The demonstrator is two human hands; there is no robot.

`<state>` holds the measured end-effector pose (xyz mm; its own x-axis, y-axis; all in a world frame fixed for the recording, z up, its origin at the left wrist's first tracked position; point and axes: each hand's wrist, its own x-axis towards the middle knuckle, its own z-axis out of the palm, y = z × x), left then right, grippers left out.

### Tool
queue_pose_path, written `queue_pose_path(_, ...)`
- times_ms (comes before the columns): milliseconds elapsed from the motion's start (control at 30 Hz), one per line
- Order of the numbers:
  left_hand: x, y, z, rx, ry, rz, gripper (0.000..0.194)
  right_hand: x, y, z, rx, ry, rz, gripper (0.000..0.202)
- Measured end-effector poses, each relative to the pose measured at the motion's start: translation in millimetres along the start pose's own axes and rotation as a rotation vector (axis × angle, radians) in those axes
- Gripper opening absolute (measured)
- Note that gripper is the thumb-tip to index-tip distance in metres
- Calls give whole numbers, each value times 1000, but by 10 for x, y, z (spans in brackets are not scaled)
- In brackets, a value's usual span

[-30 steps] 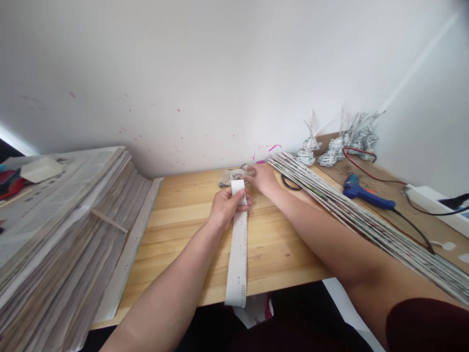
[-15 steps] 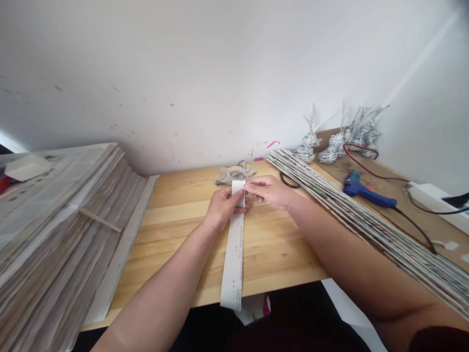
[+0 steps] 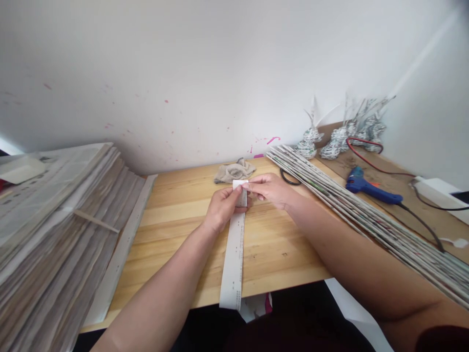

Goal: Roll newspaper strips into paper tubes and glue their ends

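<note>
A long printed paper strip (image 3: 233, 259) runs across the wooden table (image 3: 176, 210), its near end hanging past the front edge. Its far end stands raised between my hands and looks folded over. My left hand (image 3: 224, 203) grips the strip there, thumb in front and fingers behind. From the right, my right hand (image 3: 269, 189) pinches the top corner of the same end between thumb and fingertips. A crumpled grey-beige cloth (image 3: 234, 171) lies just beyond the hands.
On the left rises a tall newspaper stack (image 3: 80, 234). Rolled paper sticks (image 3: 351, 215) lie at the right, partly over black-handled scissors or a similar loop (image 3: 289, 177). Beyond are a blue glue gun (image 3: 372, 188), a power strip (image 3: 441, 195) and woven paper figures (image 3: 308, 143).
The right hand's fingertips have come in closer to the left thumb at the strip's top. The strip's upper end now shows shorter above the left thumb. The view has shifted slightly.
</note>
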<state>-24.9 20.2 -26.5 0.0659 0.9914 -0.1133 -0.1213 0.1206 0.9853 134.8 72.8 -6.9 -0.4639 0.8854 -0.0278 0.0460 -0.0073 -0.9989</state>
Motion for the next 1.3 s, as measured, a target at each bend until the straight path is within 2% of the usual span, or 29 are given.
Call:
queue_pose_path(367, -1, 0, -11, 55, 20, 9, 48, 4, -13, 1, 81, 31, 13, 36)
queue_pose_path(633, -12, 4, 2, 73, 13, 2, 47, 0, -6, 18, -10, 42, -32, 36)
queue_pose_path(833, -10, 13, 3, 61, 20, 0, 46, 3, 27, 45, -221, 105, -126, 34)
queue_pose_path(1000, 0, 30, -12, 21, 25, 3, 47, -3, -8, 17, -25, 38, -2, 34)
queue_pose_path(1100, -2, 32, -14, 26, 21, -5, 47, 3, -6, -5, 12, -3, 11, 32)
queue_pose_path(1300, -10, 30, 0, 41, 1, -21, 44, 21, 27, 12, 12, 58, 19, 26)
